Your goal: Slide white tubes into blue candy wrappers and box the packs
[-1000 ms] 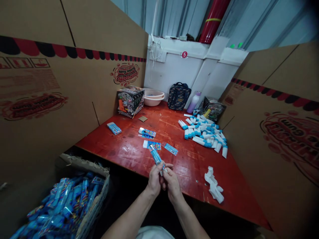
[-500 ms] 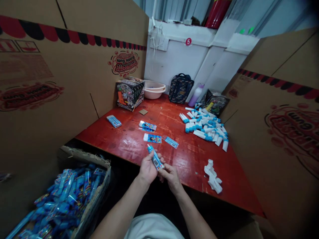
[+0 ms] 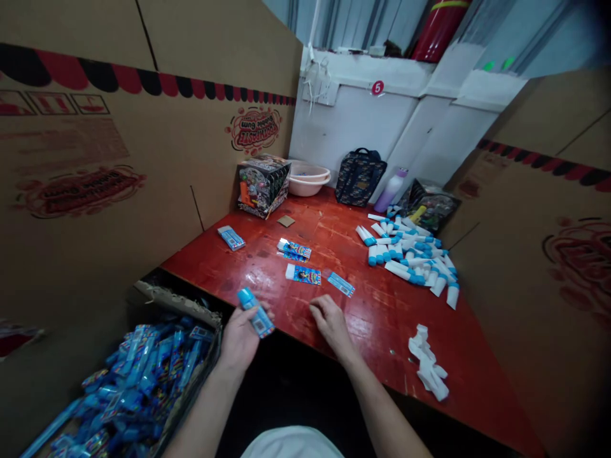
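Note:
My left hand (image 3: 241, 340) is closed around a blue tube (image 3: 255, 313) with a blue cap, holding it over the near edge of the red table (image 3: 363, 324), beside the cardboard box of blue tubes (image 3: 143, 381) at lower left. My right hand (image 3: 329, 321) rests on the table edge with fingers loosely curled and nothing visible in them. Just beyond it lie a colourful label sticker (image 3: 304, 274) and a small blue sticker (image 3: 341, 284). A pile of white tubes with blue caps (image 3: 410, 257) lies at the right of the table.
White paper scraps (image 3: 428, 366) lie near the front right edge. At the back stand a printed display box (image 3: 262, 186), a pink basin (image 3: 308, 179), a dark bag (image 3: 360, 177) and a purple bottle (image 3: 391, 189). Tall cardboard walls (image 3: 95, 159) enclose both sides.
The hands have parted: my left hand carried the tube leftward toward the box, and my right hand let go and came down on the table edge.

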Demonstrator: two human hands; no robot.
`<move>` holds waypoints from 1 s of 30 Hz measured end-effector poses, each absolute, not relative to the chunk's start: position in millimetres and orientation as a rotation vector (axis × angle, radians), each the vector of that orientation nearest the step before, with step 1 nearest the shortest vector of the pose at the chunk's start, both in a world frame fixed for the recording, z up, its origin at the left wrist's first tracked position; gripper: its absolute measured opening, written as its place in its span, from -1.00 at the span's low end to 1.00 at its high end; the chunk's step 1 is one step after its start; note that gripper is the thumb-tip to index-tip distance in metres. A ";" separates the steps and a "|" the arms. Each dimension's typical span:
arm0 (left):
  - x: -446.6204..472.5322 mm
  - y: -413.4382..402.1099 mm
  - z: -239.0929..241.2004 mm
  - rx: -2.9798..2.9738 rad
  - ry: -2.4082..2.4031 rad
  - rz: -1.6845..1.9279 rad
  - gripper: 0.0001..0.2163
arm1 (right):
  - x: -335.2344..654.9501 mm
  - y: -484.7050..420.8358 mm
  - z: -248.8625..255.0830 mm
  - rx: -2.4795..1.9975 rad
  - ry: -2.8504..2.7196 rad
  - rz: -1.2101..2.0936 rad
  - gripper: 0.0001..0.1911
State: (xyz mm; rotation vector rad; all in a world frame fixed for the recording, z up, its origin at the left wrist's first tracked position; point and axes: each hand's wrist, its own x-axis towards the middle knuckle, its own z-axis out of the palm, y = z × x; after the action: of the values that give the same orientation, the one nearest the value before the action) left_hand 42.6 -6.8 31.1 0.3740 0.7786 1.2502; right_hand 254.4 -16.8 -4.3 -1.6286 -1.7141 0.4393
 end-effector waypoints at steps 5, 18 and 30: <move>-60.9 -12.4 15.9 0.652 1.314 1.552 -0.60 | 255.3 29.1 -7.1 -1.844 -2.059 -0.167 -0.68; -29.7 -30.6 -1.3 1.073 1.498 1.369 -0.61 | 251.8 -49.5 -10.6 -1.683 -2.309 -0.163 -0.75; 78.1 -39.0 4.3 1.108 0.988 1.115 -0.73 | 272.5 -89.1 -25.0 -1.522 -1.680 0.427 -0.82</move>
State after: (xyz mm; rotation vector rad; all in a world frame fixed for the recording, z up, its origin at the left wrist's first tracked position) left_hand 78.1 -39.0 4.3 1.1076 0.9876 1.1153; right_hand 272.5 -89.1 -25.0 -1.5218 -1.6799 0.4272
